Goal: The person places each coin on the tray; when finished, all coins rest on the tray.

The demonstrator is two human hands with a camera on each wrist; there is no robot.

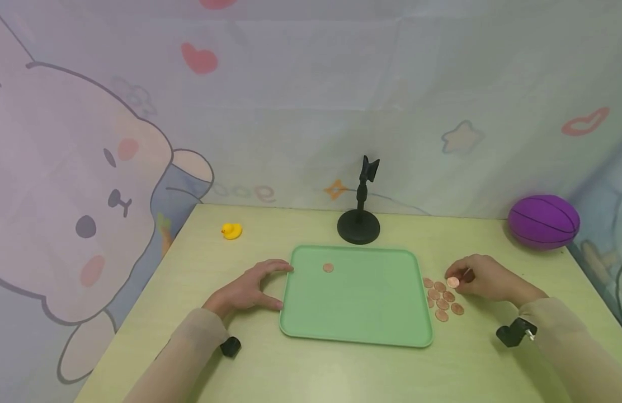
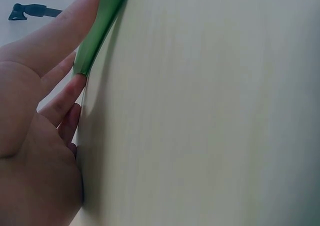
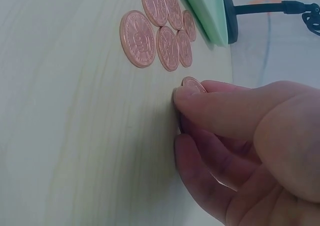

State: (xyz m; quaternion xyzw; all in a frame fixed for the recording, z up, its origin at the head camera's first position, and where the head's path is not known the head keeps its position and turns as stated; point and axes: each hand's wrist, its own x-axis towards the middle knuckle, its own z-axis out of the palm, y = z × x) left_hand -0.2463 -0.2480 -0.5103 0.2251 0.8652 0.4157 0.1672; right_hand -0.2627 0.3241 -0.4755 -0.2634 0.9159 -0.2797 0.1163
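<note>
Coin [image 1: 453, 282] pinched by right hand [image 1: 484, 277], left hand [image 1: 245, 288] at tray [image 1: 356, 305]

Right fingers [image 3: 210, 106] nearly closed, coin between thumb and fingertips; whether it's fully off the surface [image 1: 341, 372], can't tell. Loose coins [image 1: 442, 304] just beside those tips, toward the tray. Single coin [image 1: 328, 267] on the tray, right of the left fingertips.

Risks, my guess: held coin slips, since only part of it looks gripped; a low carry could knock the loose coins or catch the tray's raised rim; an uneven left push could slide the tray.

Pose: right forearm comes in from the right, fingers pointing inward. Left hand spread, thumb and forefinger well apart, touching the tray's left edge, nothing pinched.
</note>
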